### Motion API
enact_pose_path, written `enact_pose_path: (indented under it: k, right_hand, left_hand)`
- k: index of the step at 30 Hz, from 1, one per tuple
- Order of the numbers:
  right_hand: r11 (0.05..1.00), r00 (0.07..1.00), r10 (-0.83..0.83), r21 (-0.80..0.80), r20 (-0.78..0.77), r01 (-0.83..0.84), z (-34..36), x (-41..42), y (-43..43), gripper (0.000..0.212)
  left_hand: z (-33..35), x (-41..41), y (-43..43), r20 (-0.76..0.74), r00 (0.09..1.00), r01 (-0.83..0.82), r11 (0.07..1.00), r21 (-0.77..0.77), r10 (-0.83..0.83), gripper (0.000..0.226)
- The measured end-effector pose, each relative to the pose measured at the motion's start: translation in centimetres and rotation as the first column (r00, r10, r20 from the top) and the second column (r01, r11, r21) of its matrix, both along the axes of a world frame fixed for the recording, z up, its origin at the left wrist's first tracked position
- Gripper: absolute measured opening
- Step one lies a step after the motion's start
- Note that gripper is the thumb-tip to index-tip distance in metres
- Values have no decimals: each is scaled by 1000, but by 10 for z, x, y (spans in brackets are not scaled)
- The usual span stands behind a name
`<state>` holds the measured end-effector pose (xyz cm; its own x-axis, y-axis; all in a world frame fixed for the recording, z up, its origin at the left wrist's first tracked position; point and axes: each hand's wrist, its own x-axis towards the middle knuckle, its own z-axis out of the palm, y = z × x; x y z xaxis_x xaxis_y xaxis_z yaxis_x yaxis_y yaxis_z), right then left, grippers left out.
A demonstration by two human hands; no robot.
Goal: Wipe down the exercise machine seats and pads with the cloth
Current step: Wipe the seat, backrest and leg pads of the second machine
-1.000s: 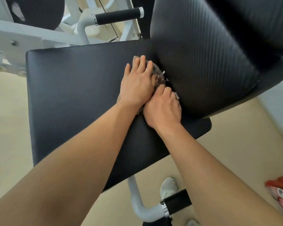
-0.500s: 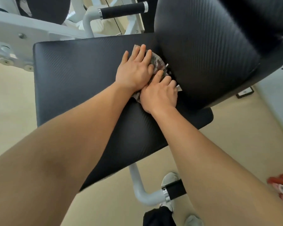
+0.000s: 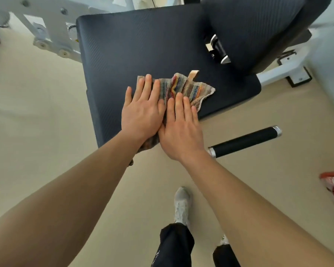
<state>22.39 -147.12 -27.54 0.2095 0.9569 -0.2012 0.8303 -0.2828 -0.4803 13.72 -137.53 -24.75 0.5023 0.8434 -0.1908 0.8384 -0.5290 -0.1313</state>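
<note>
One striped cloth point(image 3: 189, 89) lies crumpled on the one black seat point(image 3: 143, 45), at the centre of the frame and close to the seat's lower edge. One tan tag point(image 3: 193, 74) stands up from its top edge.

Two hands are on it. The left hand point(image 3: 143, 114) lies palm down, fingers straight and close together, pointing to the top of the frame. It covers the cloth's left end, with its little finger on bare seat. The right hand point(image 3: 181, 130) lies flat just beside it, the two touching along the thumb sides, fingers straight on the cloth's middle. Its heel reaches past the seat's lower edge. Neither grip closes round anything: both are spread flat and press the cloth down. A fold of cloth hangs over the lower edge under the left wrist.

A second pad, the back pad point(image 3: 258, 26), fills the upper right, with one metal bracket point(image 3: 218, 49) in the gap between it and the seat. The seat is bare above and left of the cloth, out to its top and left edges. The cloth's right corner is near the lower right edge. One black handle point(image 3: 245, 141) lies lower right of the seat, its near end just beside the right wrist. A white frame point(image 3: 52, 22) sits upper left. Two shoes point(image 3: 181, 207) show on the beige floor point(image 3: 37, 132) at bottom centre, one mostly hidden.
</note>
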Motion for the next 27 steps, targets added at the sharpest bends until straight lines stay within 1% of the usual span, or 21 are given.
enact_pose_path:
  k: [3, 6, 8, 9, 10, 11, 12, 13, 14, 15, 16, 19, 21, 23, 24, 27]
  right_hand:
    - [999, 998, 30, 19, -49, -29, 8, -26, -15, 69]
    - [996, 996, 48, 80, -76, -42, 17, -58, -27, 66]
    - [990, 995, 45, 136, -93, -32, 21, -83, -33, 63]
    - [986, 995, 38, 164, -87, -23, 23, -97, -35, 61]
    - [981, 997, 26, 192, -75, -11, 25, -110, -35, 60]
    - [977, 998, 11, 215, -66, 3, 26, -121, -34, 58]
    - [973, 998, -3, 231, -61, 17, 27, -129, -31, 57]
    - [970, 998, -13, 241, -55, 26, 27, -136, -28, 56]
    - [967, 999, -20, 252, -41, 30, 28, -140, -25, 56]
    - [965, 999, -28, 260, -22, 33, 28, -142, -22, 56]
    - [964, 999, -34, 265, -2, 33, 27, -142, -19, 56]
    - [966, 999, -14, 258, 53, 0, 28, -138, -3, 56]
    - [973, 996, 29, 226, 90, -49, 31, -133, 17, 57]
    - [982, 993, 71, 169, 92, -86, 33, -127, 45, 58]
    - [985, 993, 87, 145, 82, -98, 34, -124, 60, 58]
    - [986, 989, 124, 105, 75, -131, 36, -120, 103, 58]
  left_hand:
    - [8, -29, -21, 11, 999, -43, 999, 18, 43, 59]
    - [18, -61, -34, 18, 998, -68, 996, 62, 67, 58]
    - [22, -88, -40, 97, 989, -121, 991, 62, 115, 57]
    - [21, -102, -43, 184, 972, -156, 987, 27, 148, 57]
    - [20, -115, -44, 306, 932, -190, 981, -46, 195, 57]
    - [16, -125, -44, 442, 859, -213, 966, -149, 258, 57]
    - [12, -132, -43, 563, 758, -217, 941, -259, 330, 58]
    - [8, -136, -41, 652, 646, -210, 914, -348, 397, 60]
    - [7, -139, -39, 710, 545, -197, 891, -408, 446, 61]
    - [5, -139, -37, 744, 468, -181, 876, -447, 477, 62]
    - [4, -137, -35, 759, 417, -171, 864, -474, 499, 61]
    - [-1, -134, -19, 780, 317, -166, 841, -514, 539, 60]
    - [-6, -136, 2, 788, 244, -154, 825, -544, 566, 62]
    - [-11, -138, 27, 777, 194, -154, 801, -578, 598, 62]
    - [-13, -137, 39, 773, 168, -148, 791, -594, 612, 58]
    - [-9, -134, 75, 777, 89, -135, 780, -611, 624, 33]
